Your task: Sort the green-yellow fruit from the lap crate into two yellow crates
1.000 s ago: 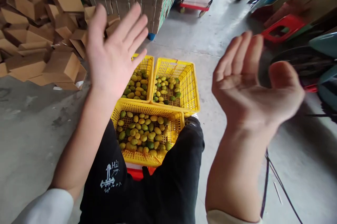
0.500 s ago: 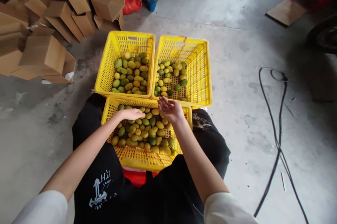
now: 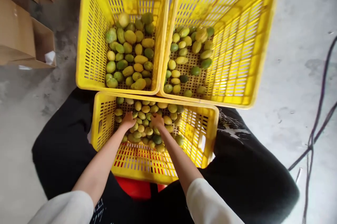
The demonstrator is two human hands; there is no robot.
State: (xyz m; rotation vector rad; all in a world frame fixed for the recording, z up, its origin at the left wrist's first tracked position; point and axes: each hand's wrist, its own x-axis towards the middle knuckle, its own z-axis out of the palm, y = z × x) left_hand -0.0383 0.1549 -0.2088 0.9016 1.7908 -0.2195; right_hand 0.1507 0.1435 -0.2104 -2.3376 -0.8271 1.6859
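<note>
The near yellow crate (image 3: pixel 155 178) rests between the legs and holds many green and yellow lemon-like fruits (image 3: pixel 141 115). Both hands reach down inside it. My left hand (image 3: pixel 128 121) is at the left part of the pile, its fingers curled against a fruit, the tips partly hidden. A short way to the right, my right hand (image 3: pixel 157 121) bends its fingers down over a fruit in the middle of the pile; what lies under its palm is hidden. Fruits lie between the two hands.
Beyond stand two larger-looking yellow crates: the left crate (image 3: pixel 89 41) and the right crate (image 3: pixel 237 48), both with similar fruits. Cardboard boxes (image 3: pixel 21 24) lie on the floor at left. A black cable (image 3: pixel 316 129) runs along the right. Something red (image 3: pixel 134 187) shows under the near crate.
Both hands have gone from hovering with fingers extended above the near crate down into the fruit. The right palm has turned downward. The view has moved closer to the crates.
</note>
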